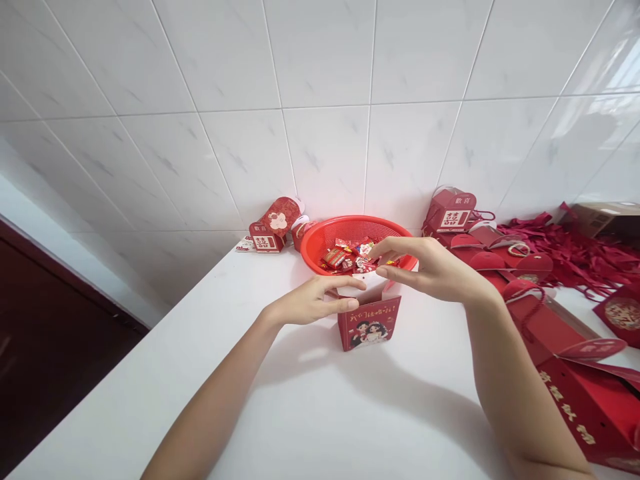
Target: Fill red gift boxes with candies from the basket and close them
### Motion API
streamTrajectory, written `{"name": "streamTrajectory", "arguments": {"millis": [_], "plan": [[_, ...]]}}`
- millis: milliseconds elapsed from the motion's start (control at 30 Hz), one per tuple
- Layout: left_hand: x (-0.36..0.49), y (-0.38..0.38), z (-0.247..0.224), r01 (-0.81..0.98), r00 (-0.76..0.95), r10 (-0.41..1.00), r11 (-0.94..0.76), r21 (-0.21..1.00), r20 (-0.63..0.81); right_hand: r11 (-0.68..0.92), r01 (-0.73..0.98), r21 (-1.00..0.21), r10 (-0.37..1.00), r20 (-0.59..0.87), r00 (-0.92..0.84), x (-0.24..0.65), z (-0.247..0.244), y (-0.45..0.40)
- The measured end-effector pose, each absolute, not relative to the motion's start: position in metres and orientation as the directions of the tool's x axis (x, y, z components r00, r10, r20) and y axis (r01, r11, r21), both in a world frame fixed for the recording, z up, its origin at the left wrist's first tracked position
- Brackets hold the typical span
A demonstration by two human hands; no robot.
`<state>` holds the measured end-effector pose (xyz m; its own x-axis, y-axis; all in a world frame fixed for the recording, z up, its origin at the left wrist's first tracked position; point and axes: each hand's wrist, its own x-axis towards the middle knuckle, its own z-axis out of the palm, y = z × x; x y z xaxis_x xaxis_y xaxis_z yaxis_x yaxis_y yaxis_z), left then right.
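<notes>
A small red gift box (373,325) with a cartoon couple on its front stands upright on the white table, its top flaps up and its mouth open. My left hand (313,299) is at the box's upper left, thumb and fingers apart near the rim; whether the fingertips touch a flap is hard to tell. Above the right side of the box hovers my right hand (435,270), thumb and fingers parted, nothing visible between them. Just behind the box, a red plastic basket (313,243) holds several wrapped candies (345,255), partly hidden by the right hand.
Closed red boxes (267,238) stand at the back left against the tiled wall (325,153). More red boxes (575,380) crowd the right side, one stacked box (450,212) among them. Red ribbon strips (595,250) and a cardboard box (607,220) lie far right. The table's left edge drops off.
</notes>
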<state>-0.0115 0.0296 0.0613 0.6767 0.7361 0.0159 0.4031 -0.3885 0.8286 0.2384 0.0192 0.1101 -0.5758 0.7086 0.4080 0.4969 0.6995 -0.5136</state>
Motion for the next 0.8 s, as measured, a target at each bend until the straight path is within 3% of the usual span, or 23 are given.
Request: {"name": "streamTrajectory", "arguments": {"millis": [300,433,600,800], "plan": [[-0.007,0.037,0.045,0.466,0.605,0.744,-0.620,0.632,0.284,0.584,0.684,-0.437,0.781,0.072,-0.620,0.242,0.098,0.033],[-0.007,0.044,0.037,0.482,0.557,0.761,-0.621,0.618,0.331,0.549,0.729,-0.410,0.819,0.088,-0.567,0.238,0.094,0.039],[-0.005,0.047,0.037,0.460,0.558,0.758,-0.622,0.634,0.339,0.626,0.622,-0.471,0.730,0.073,-0.679,0.232,0.084,0.047],[-0.003,0.042,0.043,0.471,0.555,0.785,-0.569,0.674,0.275,0.624,0.628,-0.466,0.768,0.215,-0.603,0.224,0.062,0.046]]}}
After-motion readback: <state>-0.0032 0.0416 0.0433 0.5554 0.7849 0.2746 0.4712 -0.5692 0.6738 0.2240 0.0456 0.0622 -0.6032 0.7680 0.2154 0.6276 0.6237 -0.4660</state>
